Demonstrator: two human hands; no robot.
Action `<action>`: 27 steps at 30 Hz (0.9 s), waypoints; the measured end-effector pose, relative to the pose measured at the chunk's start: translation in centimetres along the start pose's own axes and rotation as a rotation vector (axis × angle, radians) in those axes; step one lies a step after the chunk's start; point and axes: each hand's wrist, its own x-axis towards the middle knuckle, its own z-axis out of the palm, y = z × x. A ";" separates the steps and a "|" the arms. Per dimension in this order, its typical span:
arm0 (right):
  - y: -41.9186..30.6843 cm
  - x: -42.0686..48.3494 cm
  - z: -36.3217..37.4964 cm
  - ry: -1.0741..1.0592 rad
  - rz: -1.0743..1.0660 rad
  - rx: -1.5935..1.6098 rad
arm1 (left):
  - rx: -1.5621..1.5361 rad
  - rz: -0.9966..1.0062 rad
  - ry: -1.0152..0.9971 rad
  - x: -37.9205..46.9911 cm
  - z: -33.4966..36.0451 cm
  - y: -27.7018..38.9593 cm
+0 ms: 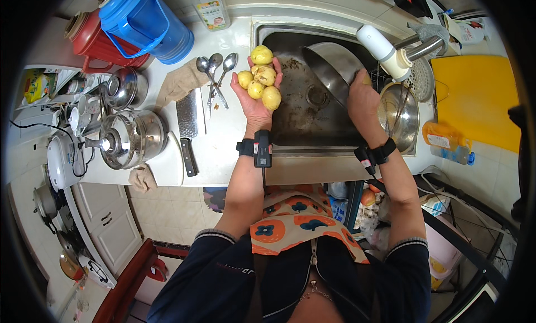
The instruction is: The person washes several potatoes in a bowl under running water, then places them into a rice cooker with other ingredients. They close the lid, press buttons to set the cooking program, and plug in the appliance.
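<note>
Several small yellow peeled potatoes (264,75) rest in my left hand (256,109), palm up, at the sink's left edge. My right hand (363,101) grips the rim of a stainless steel basin (335,65), which is tilted on its side within the sink (299,126). A yellowish bit (367,78) shows just beyond my right knuckles; what it is I cannot tell. Brown scraps lie on the sink floor around the drain (317,96). The inside of the basin is mostly hidden from view.
Left of the sink lie a cleaver (187,122), spoons (215,69) and a brown cloth (178,82). Beyond them stand a lidded steel pot (134,134) and a blue thermos (146,25). A white faucet filter (383,50) overhangs the sink near a strainer bowl (398,117).
</note>
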 end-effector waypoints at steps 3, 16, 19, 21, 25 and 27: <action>0.2 -0.3 -1.0 -0.003 0.034 0.041 | 0.029 -0.016 0.017 0.1 0.1 0.2; -4.3 -6.0 2.8 -0.198 0.424 0.671 | 0.110 -0.194 0.036 0.5 -0.5 -0.2; -6.5 -6.6 0.1 -0.161 0.270 0.661 | 0.069 -0.201 0.012 0.6 -0.6 -1.1; -6.8 -6.8 -0.5 -0.166 0.255 0.658 | 0.139 -0.198 0.038 0.7 -0.7 -1.8; -4.5 -6.1 2.5 -0.160 0.313 0.743 | 0.073 -0.210 0.078 0.6 -1.0 -3.2; -2.5 -5.3 5.5 -0.147 0.389 0.799 | 0.178 -0.194 0.079 0.6 -1.5 -3.9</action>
